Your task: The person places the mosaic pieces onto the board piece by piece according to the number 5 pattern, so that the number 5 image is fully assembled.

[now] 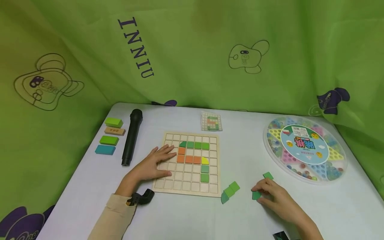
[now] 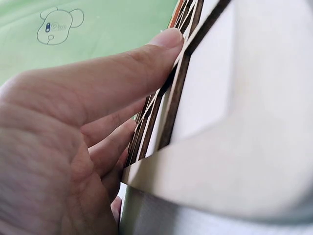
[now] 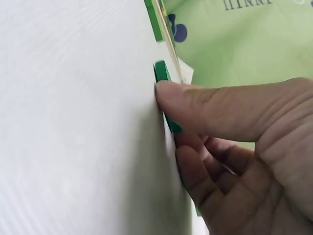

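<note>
my left hand lies flat steadying the wooden grid board while right hand fingertips pinch a green tile off the table's near edge

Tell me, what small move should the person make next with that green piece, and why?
Probably lift the green tile that the right hand pinches and carry it toward the wooden grid board. The left hand rests flat on the board, steadying it, and the green column ends with bare squares below, so a tile seems to belong there.
</note>
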{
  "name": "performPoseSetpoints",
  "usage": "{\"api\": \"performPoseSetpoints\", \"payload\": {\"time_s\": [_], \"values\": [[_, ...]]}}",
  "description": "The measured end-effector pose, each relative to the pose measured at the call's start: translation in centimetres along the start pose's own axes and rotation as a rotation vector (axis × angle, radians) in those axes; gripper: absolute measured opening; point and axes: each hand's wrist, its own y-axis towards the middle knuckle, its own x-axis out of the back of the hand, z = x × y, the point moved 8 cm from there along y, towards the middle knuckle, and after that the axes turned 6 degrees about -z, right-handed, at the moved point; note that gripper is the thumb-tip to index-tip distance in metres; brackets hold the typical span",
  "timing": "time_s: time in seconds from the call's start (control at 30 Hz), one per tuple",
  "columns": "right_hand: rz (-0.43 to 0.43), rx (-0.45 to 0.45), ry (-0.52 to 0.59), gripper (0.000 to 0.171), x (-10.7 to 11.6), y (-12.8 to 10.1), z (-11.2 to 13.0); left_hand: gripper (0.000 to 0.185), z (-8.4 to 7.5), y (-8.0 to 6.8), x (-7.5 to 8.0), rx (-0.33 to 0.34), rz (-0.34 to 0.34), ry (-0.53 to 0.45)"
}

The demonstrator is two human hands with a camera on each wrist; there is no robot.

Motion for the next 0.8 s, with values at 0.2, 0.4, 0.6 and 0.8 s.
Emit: {"api": "performPoseSetpoints", "payload": {"time_s": [0.2, 0.4, 0.6, 0.8], "values": [[-0.088, -0.023, 0.013, 0.035, -0.1, 0.7, 0.8, 0.075, -0.1, -0.1, 0.1, 0.002, 0.0, 0.002], [-0.077, 0.007, 0.092, 0.033, -1.7, 2.9, 3.3, 0.074, -0.1, -0.2, 0.1, 0.003, 0.0, 0.006], [0.058, -0.007, 0.163, 0.026, -5.2, 5.5, 6.1, 0.074, 0.0, -0.1, 0.0, 0.004, -0.001, 0.019], [0.136, 0.007, 0.23, 0.024, -8.1, 7.2, 8.3, 0.074, -0.1, -0.1, 0.0, 0.0, -0.002, 0.015]]}}
